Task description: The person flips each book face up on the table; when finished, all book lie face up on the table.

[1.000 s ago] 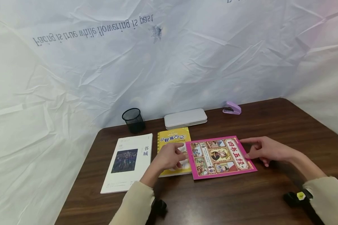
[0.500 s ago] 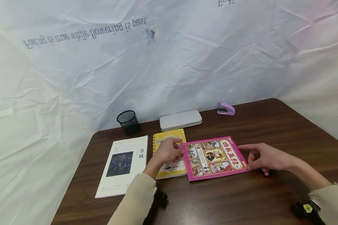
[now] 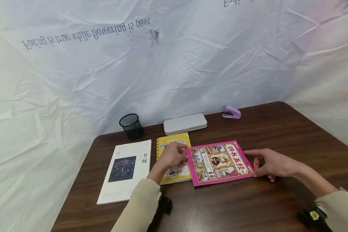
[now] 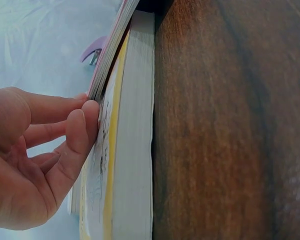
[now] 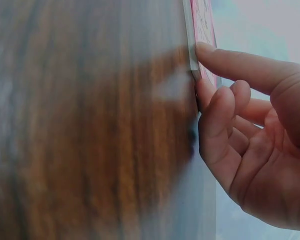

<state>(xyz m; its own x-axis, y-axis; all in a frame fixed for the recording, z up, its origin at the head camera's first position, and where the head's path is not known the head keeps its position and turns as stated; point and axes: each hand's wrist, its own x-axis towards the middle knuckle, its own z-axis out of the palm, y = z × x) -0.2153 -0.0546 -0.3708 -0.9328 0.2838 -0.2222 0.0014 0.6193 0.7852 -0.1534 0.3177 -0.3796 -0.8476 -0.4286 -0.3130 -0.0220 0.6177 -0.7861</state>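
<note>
A pink picture book (image 3: 220, 161) lies at the middle of the table, its left end overlapping the yellow book (image 3: 178, 177) and raised on it. At that left edge, the left hand (image 3: 171, 156) pinches the pink book between thumb and fingers; the left wrist view shows the fingertips at the page edges, over the yellow cover. The right hand (image 3: 274, 163) grips the opposite edge. In the right wrist view its thumb (image 5: 240, 65) presses the pink cover near a corner, while the other fingers curl at the edge below.
A white book (image 3: 126, 185) with a dark picture lies left on the brown table (image 3: 220, 209). Along the back stand a black mesh pen holder (image 3: 131, 127), a white case (image 3: 185, 124) and a purple stapler (image 3: 232, 112), before a pale cloth backdrop.
The right thumb has shifted toward the pink book's near right corner. The left hand has moved slightly farther along the left edge. The head view has turned a little.
</note>
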